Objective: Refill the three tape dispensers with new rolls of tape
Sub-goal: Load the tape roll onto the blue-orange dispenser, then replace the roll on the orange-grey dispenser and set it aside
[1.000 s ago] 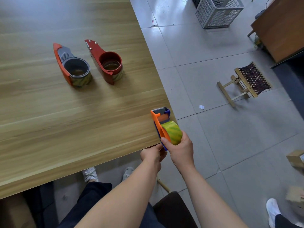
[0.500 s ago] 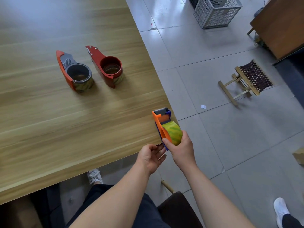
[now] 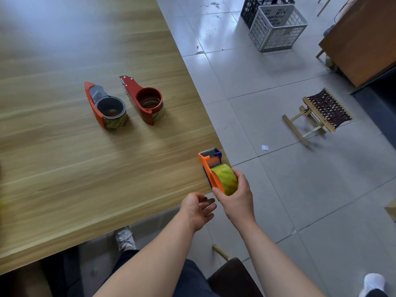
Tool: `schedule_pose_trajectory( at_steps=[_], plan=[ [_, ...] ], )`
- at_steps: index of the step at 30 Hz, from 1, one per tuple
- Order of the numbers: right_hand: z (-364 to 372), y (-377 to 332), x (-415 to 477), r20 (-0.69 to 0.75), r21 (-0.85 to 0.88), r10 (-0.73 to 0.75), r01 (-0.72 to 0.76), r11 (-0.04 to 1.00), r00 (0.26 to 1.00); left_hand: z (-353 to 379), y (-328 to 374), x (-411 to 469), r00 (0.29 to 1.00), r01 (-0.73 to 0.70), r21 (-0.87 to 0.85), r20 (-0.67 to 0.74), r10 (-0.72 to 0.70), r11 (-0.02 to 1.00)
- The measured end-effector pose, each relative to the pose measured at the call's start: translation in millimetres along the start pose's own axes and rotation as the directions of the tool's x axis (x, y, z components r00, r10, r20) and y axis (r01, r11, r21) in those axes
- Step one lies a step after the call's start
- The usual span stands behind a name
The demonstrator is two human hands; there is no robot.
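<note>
My right hand (image 3: 235,200) grips an orange and blue tape dispenser (image 3: 209,166) with a yellow-green tape roll (image 3: 227,179) in it, held over the table's near right corner. My left hand (image 3: 197,207) hovers just left of it, palm up, fingers apart, holding nothing. Farther back on the wooden table (image 3: 64,168) lie two more dispensers side by side: an orange and grey dispenser (image 3: 106,108) and a red dispenser (image 3: 143,99). Each has a yellow-green roll showing at its base.
The table's right edge runs diagonally beside grey floor tiles. A small wooden stool (image 3: 317,114) stands on the floor to the right. Grey and black crates (image 3: 276,26) sit at the back, beside a brown cabinet (image 3: 362,39). A dark chair (image 3: 231,277) is below my arms.
My left hand has let go of the dispenser, dropped slightly away to the left and opened. My right hand keeps the dispenser in about the same place.
</note>
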State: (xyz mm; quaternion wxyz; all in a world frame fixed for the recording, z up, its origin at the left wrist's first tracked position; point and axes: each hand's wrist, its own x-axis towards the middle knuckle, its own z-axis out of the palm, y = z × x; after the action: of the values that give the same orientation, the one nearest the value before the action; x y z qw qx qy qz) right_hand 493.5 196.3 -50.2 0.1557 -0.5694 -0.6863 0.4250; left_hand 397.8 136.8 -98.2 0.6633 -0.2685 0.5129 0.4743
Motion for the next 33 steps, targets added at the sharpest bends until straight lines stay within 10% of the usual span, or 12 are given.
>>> schedule_pose_trajectory(
  at_steps=[9, 23, 33],
  plan=[
    [-11, -39, 4, -0.040, 0.059, -0.035, 0.038, 0.998, 0.999, 0, 41, -54, 0.993, -0.049, 0.284, -0.085, 0.076, 0.958],
    [51, -180, 29, 0.156, 0.007, -0.225, 0.227, 0.974, 0.962, -57, 177, -164, 0.916, -0.381, 0.099, -0.094, 0.390, 0.919],
    [147, -249, 68, 0.352, -0.024, -0.087, 0.101, 0.995, 0.932, -140, 276, -161, 0.882, -0.410, 0.101, -0.210, 0.423, 0.906]
  ],
)
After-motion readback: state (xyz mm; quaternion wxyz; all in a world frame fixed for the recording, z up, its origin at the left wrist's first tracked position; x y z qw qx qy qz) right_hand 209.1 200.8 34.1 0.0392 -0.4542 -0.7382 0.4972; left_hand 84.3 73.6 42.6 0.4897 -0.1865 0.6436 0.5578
